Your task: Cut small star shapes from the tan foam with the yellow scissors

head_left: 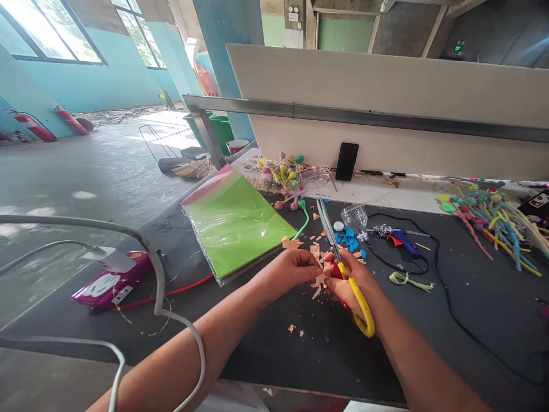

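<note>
My right hand (358, 283) is closed around the yellow and red handles of a pair of scissors (343, 266), whose long blades point away from me. My left hand (285, 269) pinches a small peach-coloured paper piece (321, 278) right at the blades. Peach paper scraps (315, 250) lie scattered on the black table (274, 343) around both hands. Blue paper bits (349, 239) lie just beyond the scissors.
A pack of green sheets (234, 220) lies to the left. A blue glue gun (401, 239) with black cable, a clear bottle (355, 218), coloured craft flowers (285, 171), twisted sticks (497, 220), a phone (346, 161) against the white board, a pink power strip (111, 280).
</note>
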{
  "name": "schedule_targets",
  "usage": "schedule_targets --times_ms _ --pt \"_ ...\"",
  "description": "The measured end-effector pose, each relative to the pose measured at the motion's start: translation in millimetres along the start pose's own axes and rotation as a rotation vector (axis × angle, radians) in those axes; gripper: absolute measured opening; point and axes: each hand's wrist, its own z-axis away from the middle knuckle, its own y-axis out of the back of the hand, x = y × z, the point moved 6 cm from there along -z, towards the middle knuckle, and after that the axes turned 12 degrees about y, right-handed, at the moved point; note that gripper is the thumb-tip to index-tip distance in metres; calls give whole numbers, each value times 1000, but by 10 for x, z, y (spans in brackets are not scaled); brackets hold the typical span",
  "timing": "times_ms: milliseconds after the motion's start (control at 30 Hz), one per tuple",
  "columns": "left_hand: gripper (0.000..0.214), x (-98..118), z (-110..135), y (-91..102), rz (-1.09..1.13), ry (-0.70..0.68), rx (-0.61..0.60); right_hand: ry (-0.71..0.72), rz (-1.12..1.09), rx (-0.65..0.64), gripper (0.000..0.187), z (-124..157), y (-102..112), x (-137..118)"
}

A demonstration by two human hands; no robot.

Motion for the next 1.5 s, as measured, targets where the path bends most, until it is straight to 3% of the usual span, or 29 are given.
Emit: schedule_targets --times_ms 133,333,567,800,1033,1233,1400,1433,1500 --pt "22 -3 0 -3 25 16 12 13 -5 -12 33 9 5 -28" --pt "23 32 19 -30 39 46 -101 9 13 31 33 4 28 -20" --pt "19 2 -44 169 -137 41 -45 20 -2 55 29 35 41 -124" --pt "13 -43 -23 496 -539 139 142 53 -77 25 34 44 104 -178" --pt "9 -249 -17 554 -625 223 128 75 -86 12 33 10 141 -131" --pt "13 -312 -1 568 -630 215 137 58 -93 14 31 -4 170 -154" --pt "19 -270 62 656 -582 189 100 82 -384 -118 25 204 86 -556" --pt "18 -267 70 668 -574 187 89 72 -462 -201 27 302 72 -605" --pt "16 -267 74 677 -565 186 68 42 -470 -245 40 528 183 -543"
